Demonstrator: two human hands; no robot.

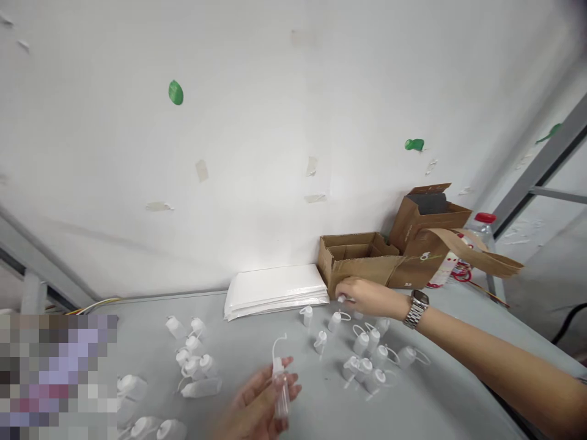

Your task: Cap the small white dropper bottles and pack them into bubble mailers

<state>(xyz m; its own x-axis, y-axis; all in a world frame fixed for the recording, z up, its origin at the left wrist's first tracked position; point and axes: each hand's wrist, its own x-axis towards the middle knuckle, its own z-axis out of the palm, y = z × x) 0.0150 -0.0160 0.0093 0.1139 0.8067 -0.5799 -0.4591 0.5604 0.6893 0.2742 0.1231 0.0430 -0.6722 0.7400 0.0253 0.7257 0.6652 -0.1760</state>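
My left hand (266, 397), low in the middle, is closed around a clear squeeze bottle (282, 400). The bottle is upright, and its thin white tethered cap hangs loose above the nozzle. At the back right, in front of the open cardboard box, my right hand (360, 294) has its fingers closed on a small squeeze bottle; only a white tip (341, 299) shows at the fingertips, the rest is hidden. Several similar bottles (365, 366) with looped caps stand below that hand. Others (202, 386) stand or lie to the left of my left hand.
A stack of white sheets or flat packs (277, 286) lies against the wall, beside the cardboard box (362, 266). Right of it are a brown paper bag (422, 260), another box (413, 223) and a red-capped bottle (483, 226). More bottles (149, 428) are at the grey table's (257, 330) front left.
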